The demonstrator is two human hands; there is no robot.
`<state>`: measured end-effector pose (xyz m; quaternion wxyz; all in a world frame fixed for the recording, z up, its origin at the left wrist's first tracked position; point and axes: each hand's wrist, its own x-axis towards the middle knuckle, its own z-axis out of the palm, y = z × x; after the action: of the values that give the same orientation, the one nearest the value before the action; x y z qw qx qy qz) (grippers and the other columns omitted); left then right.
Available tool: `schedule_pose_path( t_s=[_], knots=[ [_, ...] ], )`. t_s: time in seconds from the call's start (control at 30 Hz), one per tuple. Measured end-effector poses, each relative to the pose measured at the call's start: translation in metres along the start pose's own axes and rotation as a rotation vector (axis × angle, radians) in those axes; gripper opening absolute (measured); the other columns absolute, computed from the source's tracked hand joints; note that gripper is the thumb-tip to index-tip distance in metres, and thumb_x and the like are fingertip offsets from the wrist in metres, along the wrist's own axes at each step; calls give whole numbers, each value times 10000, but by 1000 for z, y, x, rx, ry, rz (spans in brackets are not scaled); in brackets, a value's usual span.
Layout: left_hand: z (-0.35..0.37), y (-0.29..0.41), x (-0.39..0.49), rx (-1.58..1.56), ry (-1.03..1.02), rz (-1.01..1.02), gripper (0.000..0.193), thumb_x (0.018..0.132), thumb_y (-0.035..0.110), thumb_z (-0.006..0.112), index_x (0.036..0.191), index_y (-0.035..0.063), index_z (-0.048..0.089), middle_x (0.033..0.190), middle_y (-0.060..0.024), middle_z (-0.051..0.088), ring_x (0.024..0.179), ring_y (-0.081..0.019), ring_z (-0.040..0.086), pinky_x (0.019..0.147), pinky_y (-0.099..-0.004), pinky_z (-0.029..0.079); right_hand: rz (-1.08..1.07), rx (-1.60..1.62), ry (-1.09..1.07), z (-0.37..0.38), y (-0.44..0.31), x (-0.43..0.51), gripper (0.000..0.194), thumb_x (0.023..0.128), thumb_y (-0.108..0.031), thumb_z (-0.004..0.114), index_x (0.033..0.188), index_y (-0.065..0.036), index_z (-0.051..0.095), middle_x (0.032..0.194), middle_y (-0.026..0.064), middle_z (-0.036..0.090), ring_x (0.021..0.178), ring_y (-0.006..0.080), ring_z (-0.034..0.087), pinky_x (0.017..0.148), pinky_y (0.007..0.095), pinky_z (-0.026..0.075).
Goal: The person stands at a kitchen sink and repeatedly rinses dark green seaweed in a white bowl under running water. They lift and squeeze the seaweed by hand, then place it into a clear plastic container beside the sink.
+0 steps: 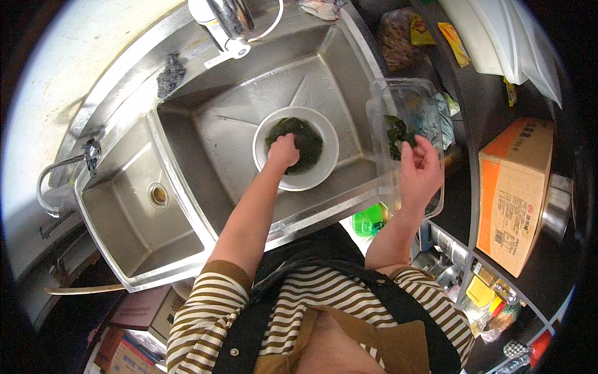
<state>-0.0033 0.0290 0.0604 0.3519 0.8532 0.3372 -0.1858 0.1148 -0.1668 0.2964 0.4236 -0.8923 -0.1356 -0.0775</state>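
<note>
My left hand (284, 150) reaches down into a round white bowl (330, 161) that stands in the large steel sink basin. Its fingers touch wet dark green leaves (309, 142), and the fingertips are partly hidden among them. Over a clear plastic container (432, 100) at the basin's right rim, my right hand (422, 170) hangs with its thumb and fingers curled. More dark green leaves (396, 133) lie at the fingertips there. Whether the right fingers grip these leaves cannot be told.
The large basin (224, 96) adjoins a smaller basin (135, 196) with a drain. A white and chrome faucet (229, 32) overhangs the back edge, near a dark scouring pad (170, 75). A cardboard box (514, 201) and bagged goods (397, 37) stand at the right.
</note>
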Motion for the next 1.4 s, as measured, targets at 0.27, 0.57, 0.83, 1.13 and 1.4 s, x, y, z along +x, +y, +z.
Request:
schedule_pose_path(
  t_s=[0.27, 0.57, 0.83, 1.13, 1.4],
  knots=[
    [32, 6, 4, 356, -572, -42, 352, 748, 172, 569, 1091, 92, 576, 1178, -91, 546, 1080, -281, 531, 865, -440, 435, -84, 126, -268, 21, -16, -24, 262, 731, -110, 678, 977, -52, 607, 722, 46, 601, 573, 93, 546, 531, 244, 450],
    [0, 1, -5, -232, -287, 64, 303, 824, 292, 536, 846, 7, 633, 762, -180, 619, 741, -270, 615, 672, -365, 452, 58, 113, -766, 137, 61, -66, 190, 772, -125, 573, 939, -36, 595, 811, 140, 610, 707, 294, 596, 657, 376, 475],
    [-34, -4, -37, -1015, -146, -26, 184, 820, 190, 531, 807, 18, 595, 689, -24, 553, 640, -112, 505, 598, -263, 411, 207, 226, -914, 176, 75, -73, 377, 795, -63, 549, 1168, -92, 503, 961, 113, 607, 846, 204, 594, 707, 314, 479],
    [-38, -10, -54, -739, 107, 438, 117, 573, 101, 605, 633, 46, 522, 798, -70, 560, 782, -192, 545, 665, -260, 435, 520, 893, -917, 194, 75, -75, 306, 759, -8, 610, 1057, -25, 542, 969, 64, 600, 884, 135, 564, 768, 260, 469],
    [-26, -21, -44, -550, 316, 91, 160, 637, 57, 533, 783, 37, 593, 953, -121, 615, 928, -249, 569, 799, -335, 449, 92, 61, -933, 225, 82, -67, 330, 740, -131, 640, 1027, -1, 542, 972, 135, 606, 891, 198, 591, 806, 285, 454]
  ],
)
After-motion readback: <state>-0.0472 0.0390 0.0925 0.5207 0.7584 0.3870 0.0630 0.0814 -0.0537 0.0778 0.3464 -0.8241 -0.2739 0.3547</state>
